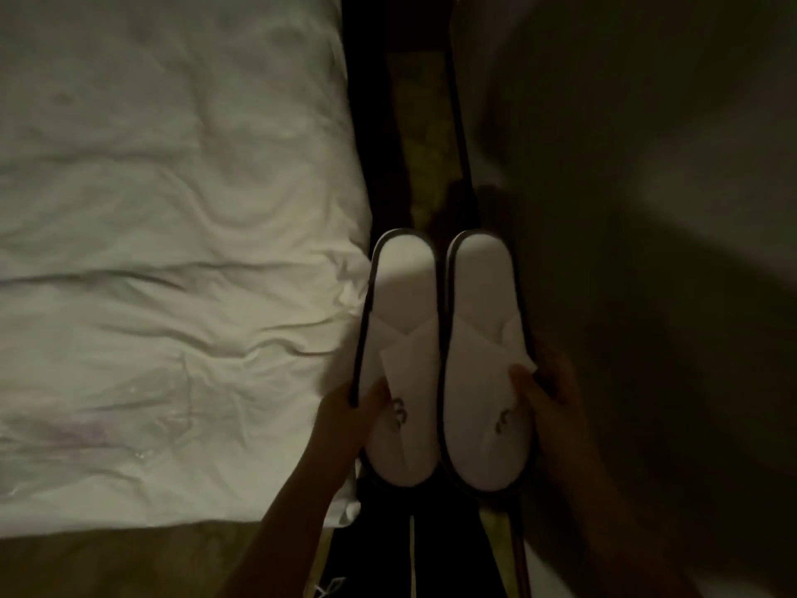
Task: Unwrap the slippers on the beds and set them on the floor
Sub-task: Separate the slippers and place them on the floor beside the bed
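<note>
The two white slippers (pixel 444 360) sit side by side, soles down and toes toward the person, over the dark gap between the beds, already free of any wrapping, so they look ready to go down as a pair. The left hand (pixel 349 412) pinches the left slipper's outer edge, thumb on top near the logo; the right hand (pixel 547 394) grips the other one likewise. One hand on each keeps them level and aligned. The rumpled white bed (pixel 172 252) lies just left, a dim second bed (pixel 647 209) right, and patterned floor (pixel 425 135) shows between.
</note>
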